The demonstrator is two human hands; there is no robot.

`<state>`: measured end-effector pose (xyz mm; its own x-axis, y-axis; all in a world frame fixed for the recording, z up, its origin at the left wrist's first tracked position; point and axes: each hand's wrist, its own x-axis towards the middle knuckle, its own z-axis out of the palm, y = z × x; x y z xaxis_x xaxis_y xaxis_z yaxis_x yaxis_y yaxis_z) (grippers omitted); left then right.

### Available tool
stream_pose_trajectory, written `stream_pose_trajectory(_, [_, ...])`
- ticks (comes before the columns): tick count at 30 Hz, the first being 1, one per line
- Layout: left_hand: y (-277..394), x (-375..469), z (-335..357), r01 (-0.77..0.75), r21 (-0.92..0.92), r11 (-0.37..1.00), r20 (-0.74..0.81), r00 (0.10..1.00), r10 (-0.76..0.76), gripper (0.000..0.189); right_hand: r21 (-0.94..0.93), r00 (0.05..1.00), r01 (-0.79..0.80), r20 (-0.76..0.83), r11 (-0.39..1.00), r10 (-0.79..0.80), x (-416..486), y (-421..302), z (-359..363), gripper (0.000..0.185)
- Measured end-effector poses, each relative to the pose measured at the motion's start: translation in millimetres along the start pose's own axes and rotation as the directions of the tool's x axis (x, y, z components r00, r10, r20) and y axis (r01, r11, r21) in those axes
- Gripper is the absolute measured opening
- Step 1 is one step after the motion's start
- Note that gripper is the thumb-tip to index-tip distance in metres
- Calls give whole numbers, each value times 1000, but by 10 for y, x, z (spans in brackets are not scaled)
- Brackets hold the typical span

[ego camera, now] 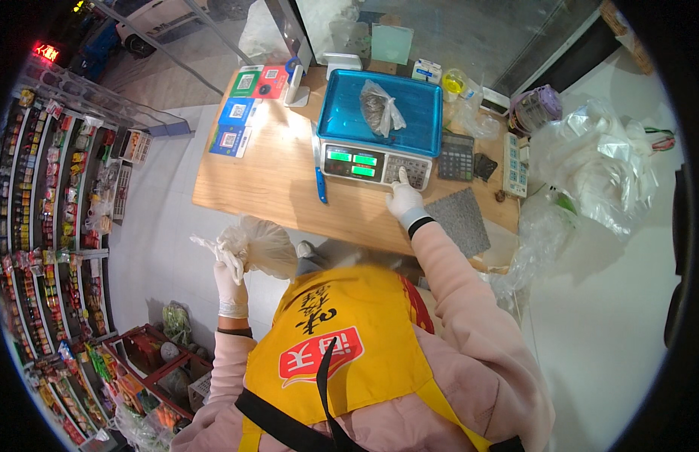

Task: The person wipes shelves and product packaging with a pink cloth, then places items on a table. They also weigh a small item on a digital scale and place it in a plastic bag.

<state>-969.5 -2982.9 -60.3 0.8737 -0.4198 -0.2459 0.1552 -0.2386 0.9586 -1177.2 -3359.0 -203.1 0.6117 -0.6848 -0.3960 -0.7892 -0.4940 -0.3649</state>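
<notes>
A tied plastic bag with dark contents (376,108) lies on the blue pan (344,121) of a white electronic price scale (378,164), whose green displays are lit. My right hand (405,200), in a white glove, has one finger extended onto the scale's keypad (409,169). In my gloved left hand (230,288) I grip the gathered neck of a translucent plastic bag (265,248), held off the left front edge of the wooden table (259,186). What that bag holds cannot be made out. Left of the scale lies a knife with a blue handle (320,185).
Right of the scale sit a calculator (455,156), a grey mat (459,222) and a power strip (515,165). Printed code cards (236,113) cover the table's back left. Plastic bags (598,164) pile up at right. Stocked shelves (50,186) and crates (157,361) stand at left.
</notes>
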Motion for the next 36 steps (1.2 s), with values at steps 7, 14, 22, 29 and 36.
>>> stream_pose_trajectory(7, [34,-20,62,-24,25,999,-12,1000,25,27,-3,998,65,-15,998,-65,57,-52,-114,38])
stream_pose_trajectory(14, [49,-14,111,-35,29,999,-13,999,36,34,-37,997,79,12,996,-79,107,-45,6,39])
stream_pose_trajectory(22, [40,-20,95,-55,124,991,-8,998,56,51,-75,912,159,392,984,-118,-140,105,425,43])
stream_pose_trajectory(29, [-10,30,86,-41,120,992,-7,999,42,55,-75,927,143,360,987,-107,-167,86,442,43])
stream_pose_trajectory(36, [11,28,123,-74,18,997,14,997,74,38,-52,959,112,267,992,-94,-182,122,400,40])
